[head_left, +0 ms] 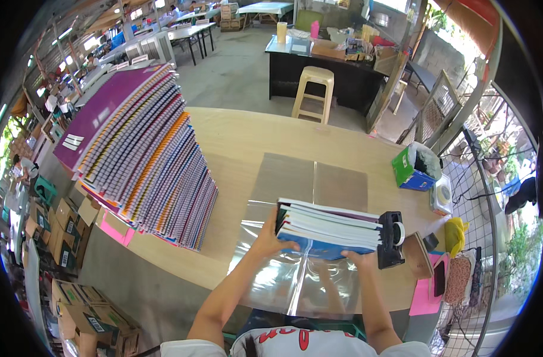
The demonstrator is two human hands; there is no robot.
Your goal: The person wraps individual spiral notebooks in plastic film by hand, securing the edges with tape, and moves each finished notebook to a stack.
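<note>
Between my two hands is a small stack of notebooks, its white page edges facing up and a blue cover toward me. My left hand grips its left end, thumb over the blue cover. My right hand holds the near side at the right end, thumb on the cover; its other fingers are hidden. Beneath the stack a clear plastic sheet lies flat on the wooden table, shiny and creased. A black tape dispenser with a roll of tape stands right against the stack's right end.
A tall, leaning pile of spiral notebooks rises on the table's left. Along the right are a green and blue box, a yellow cloth, a brown wooden block and a phone. A stool stands beyond the table.
</note>
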